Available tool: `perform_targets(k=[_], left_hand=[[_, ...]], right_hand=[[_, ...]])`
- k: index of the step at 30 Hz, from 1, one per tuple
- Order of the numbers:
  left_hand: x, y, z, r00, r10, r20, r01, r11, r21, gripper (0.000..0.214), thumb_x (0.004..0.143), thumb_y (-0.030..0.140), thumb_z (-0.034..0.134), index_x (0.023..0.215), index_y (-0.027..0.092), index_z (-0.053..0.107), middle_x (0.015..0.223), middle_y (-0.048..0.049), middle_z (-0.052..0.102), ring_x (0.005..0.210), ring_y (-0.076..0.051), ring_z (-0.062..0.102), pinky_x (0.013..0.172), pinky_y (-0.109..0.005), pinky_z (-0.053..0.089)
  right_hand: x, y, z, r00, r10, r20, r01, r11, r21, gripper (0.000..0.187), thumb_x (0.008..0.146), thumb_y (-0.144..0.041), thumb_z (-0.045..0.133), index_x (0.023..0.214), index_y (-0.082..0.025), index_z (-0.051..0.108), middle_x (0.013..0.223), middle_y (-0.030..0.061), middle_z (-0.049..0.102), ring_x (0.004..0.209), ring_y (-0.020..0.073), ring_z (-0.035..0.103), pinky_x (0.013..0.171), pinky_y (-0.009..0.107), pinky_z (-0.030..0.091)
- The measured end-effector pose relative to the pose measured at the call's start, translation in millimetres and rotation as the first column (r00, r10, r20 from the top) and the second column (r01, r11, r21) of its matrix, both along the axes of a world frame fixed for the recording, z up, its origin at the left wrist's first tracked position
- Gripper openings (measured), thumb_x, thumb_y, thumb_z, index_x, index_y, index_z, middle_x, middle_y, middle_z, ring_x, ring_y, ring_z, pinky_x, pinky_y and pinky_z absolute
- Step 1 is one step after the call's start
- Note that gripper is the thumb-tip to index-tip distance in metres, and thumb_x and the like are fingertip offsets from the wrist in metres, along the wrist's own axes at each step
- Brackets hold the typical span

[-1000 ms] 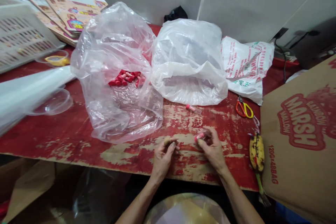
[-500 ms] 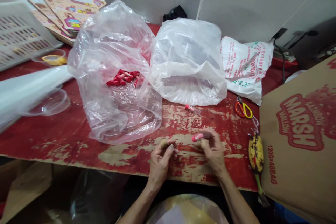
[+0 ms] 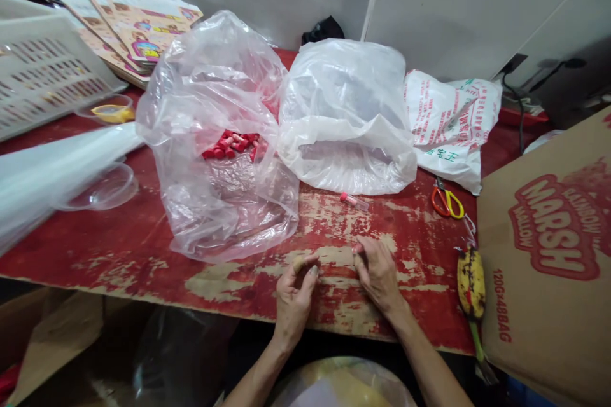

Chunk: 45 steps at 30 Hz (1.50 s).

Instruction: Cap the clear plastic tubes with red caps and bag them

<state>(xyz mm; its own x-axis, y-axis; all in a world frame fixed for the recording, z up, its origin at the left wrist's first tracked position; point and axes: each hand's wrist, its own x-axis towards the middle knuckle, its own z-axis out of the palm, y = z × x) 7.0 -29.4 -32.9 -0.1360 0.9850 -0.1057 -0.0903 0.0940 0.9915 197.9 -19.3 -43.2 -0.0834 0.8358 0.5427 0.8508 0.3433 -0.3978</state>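
My right hand (image 3: 379, 275) is closed, its fingers curled round a small red-capped tube that they mostly hide; only a bit of red shows at the fingertips. To its left, my left hand (image 3: 294, 292) holds nothing I can see, with thumb and index finger apart and a tan wrap on the index finger. Beyond both hands, another clear tube with a red cap (image 3: 354, 201) lies on the table. Several red-capped pieces (image 3: 233, 144) sit in the mouth of a clear plastic bag (image 3: 191, 102). Beside that bag stands a white translucent bag (image 3: 353, 86).
Orange-and-yellow scissors (image 3: 447, 200) and a spotted banana (image 3: 470, 283) lie beside a cardboard box (image 3: 548, 235) at right. A printed white sack (image 3: 453, 121) is behind them. A white basket (image 3: 48, 70), printed pouches (image 3: 138, 25) and clear round lids (image 3: 102, 187) occupy the left.
My right hand has turned and its fingers have curled further, hiding the tube it showed before. My left hand has barely moved. The whole view has shifted slightly.
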Motion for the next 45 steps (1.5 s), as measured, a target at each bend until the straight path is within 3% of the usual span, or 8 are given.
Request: perform_targets(k=[11,17,24,27,31,34,41,45], left_hand=[[4.6,4.1,5.6,0.994,-0.108,-0.012,0.107,0.994,-0.029,0.034,0.075,0.038,0.066,0.104,0.021,0.068,0.104,-0.007,0.069,0.094,-0.022,0.064,0.086,-0.035,0.05],[-6.2,6.5,-2.9,0.977,0.093,0.19,-0.07,0.99,-0.123,0.044,0.072,0.046,0.069,0.105,0.019,0.06,0.096,-0.0054,0.069,0.078,-0.016,0.065,0.07,-0.027,0.054],[-6.5,5.5,5.1,0.933,0.108,0.343,-0.052,0.984,-0.169,0.045,0.07,0.045,0.072,0.104,0.019,0.058,0.093,-0.0041,0.069,0.072,-0.014,0.065,0.068,-0.027,0.054],[-6.0,6.7,5.9,0.86,0.146,0.49,-0.056,0.979,-0.195,0.047,0.066,0.041,0.076,0.104,0.02,0.059,0.087,-0.0025,0.068,0.07,-0.014,0.064,0.066,-0.028,0.054],[-3.7,8.2,7.5,0.769,0.129,0.626,0.014,0.976,-0.219,0.045,0.066,0.037,0.076,0.104,0.019,0.06,0.083,-0.0018,0.067,0.07,-0.014,0.064,0.066,-0.028,0.054],[-2.1,8.3,8.6,0.752,0.107,0.651,0.061,0.971,-0.23,0.042,0.065,0.033,0.078,0.101,0.019,0.061,0.081,-0.001,0.065,0.068,-0.012,0.063,0.065,-0.026,0.053],[-0.1,6.5,8.5,0.769,0.105,0.631,0.068,0.967,-0.245,0.042,0.064,0.032,0.078,0.1,0.018,0.061,0.078,0.0001,0.064,0.066,-0.011,0.061,0.062,-0.024,0.051],[6.3,4.0,9.6,0.798,0.087,0.596,0.074,0.968,-0.24,0.045,0.063,0.029,0.079,0.101,0.018,0.059,0.076,0.0022,0.061,0.063,-0.01,0.06,0.06,-0.022,0.049]], right_hand=[[-35.8,3.6,30.2,0.882,0.45,-0.14,-0.47,0.856,-0.216,0.066,0.085,-0.012,0.045,0.146,-0.019,0.023,0.116,0.0111,0.061,0.103,0.021,0.057,0.087,0.036,0.049],[11.5,77.9,18.8,0.967,-0.168,-0.189,0.119,0.962,-0.245,0.04,0.083,-0.024,0.05,0.121,-0.015,0.057,0.121,0.0163,0.056,0.115,0.0307,0.045,0.102,0.053,0.031],[6.3,82.7,15.6,0.917,-0.029,-0.398,-0.122,0.93,-0.348,0.03,0.086,-0.032,0.048,0.108,-0.02,0.063,0.101,0.0083,0.064,0.093,0.0225,0.057,0.086,0.039,0.044],[-2.1,55.9,22.3,0.678,-0.046,-0.734,-0.372,0.84,-0.395,0.032,0.087,-0.042,0.05,0.109,-0.022,0.061,0.081,0.0021,0.062,0.067,0.0147,0.056,0.062,0.028,0.047],[-12.0,28.6,29.2,0.044,-0.31,-0.95,-0.633,0.727,-0.267,0.032,0.078,-0.05,0.063,0.093,-0.022,0.061,0.063,-0.0052,0.051,0.043,0.0059,0.039,0.048,0.023,0.04],[-14.3,17.6,27.2,-0.098,-0.397,-0.913,-0.634,0.732,-0.25,0.029,0.077,-0.049,0.066,0.086,-0.023,0.059,0.053,-0.01,0.044,0.036,0.0026,0.023,0.041,0.02,0.034],[5.0,3.1,19.3,0.243,-0.308,-0.92,-0.398,0.833,-0.384,0.028,0.069,-0.039,0.075,0.084,-0.021,0.059,0.052,-0.008,0.048,0.043,0.0054,0.039,0.042,0.017,0.031],[1.6,2.2,20.6,0.164,-0.352,-0.922,-0.46,0.799,-0.387,0.033,0.073,-0.051,0.067,0.079,-0.02,0.056,0.047,-0.0094,0.042,0.038,0.0048,0.031,0.041,0.019,0.03]])
